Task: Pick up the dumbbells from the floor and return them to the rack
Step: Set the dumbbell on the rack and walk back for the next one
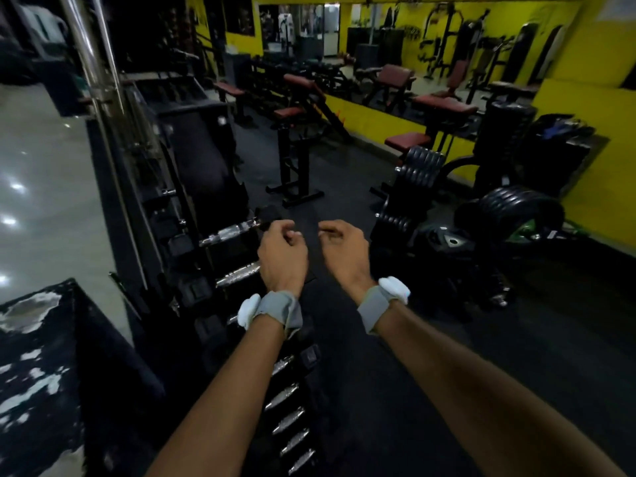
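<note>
Dumbbells (237, 230) lie in a row on the rack (192, 270) at the left-centre of the frame, chrome handles shining. Your 2 hands hover mid-frame, beside the rack. Your left hand (282, 253) and right hand (344, 251) have loosely curled fingers and hold nothing. Weight plates (516, 204) stand at the right.

Bare dark floor (344, 187) runs ahead — dumbbell rack (220, 270) crowds left, stacked weight plates (416, 173) right.
</note>
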{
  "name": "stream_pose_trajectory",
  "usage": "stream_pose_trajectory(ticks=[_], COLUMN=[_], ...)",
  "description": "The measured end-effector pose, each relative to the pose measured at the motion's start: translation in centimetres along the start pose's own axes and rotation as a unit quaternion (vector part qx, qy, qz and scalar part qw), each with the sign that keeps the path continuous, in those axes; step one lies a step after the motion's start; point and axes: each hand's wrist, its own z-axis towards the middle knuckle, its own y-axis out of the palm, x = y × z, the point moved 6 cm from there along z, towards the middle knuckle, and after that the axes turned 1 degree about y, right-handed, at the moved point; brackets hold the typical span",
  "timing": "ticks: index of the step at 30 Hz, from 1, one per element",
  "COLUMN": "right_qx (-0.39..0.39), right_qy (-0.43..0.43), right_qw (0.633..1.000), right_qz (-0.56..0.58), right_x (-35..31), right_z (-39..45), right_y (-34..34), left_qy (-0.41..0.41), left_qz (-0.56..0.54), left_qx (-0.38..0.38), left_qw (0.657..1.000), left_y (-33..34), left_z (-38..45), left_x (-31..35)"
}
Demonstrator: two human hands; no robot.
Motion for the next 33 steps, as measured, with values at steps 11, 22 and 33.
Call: stream_pose_trajectory(ticks=[11, 22, 33], right_qx=[0.139, 0.307, 0.567], right_qy=[0.109, 0.162, 0.234], right_qw=[0.966, 0.931, 0.789], right_qz=[0.190, 0.115, 0.033], right_x=[10.6, 21.5, 32.4], right_z=[-4.9, -12.0, -31.0], right_y=[-22.8, -51.8, -78.0], left_qy=[0.009, 0.016, 0.085], left_qz=[-0.102, -0.186, -0.179], left_qx=[-0.126, -0.283, -0.606], left_qw=[0.987, 0.941, 0.770], left_y=[13.9, 34.3, 53.6], left_z=[-14.1, -34.9, -63.5], left_x=[13.7, 26.3, 36.9])
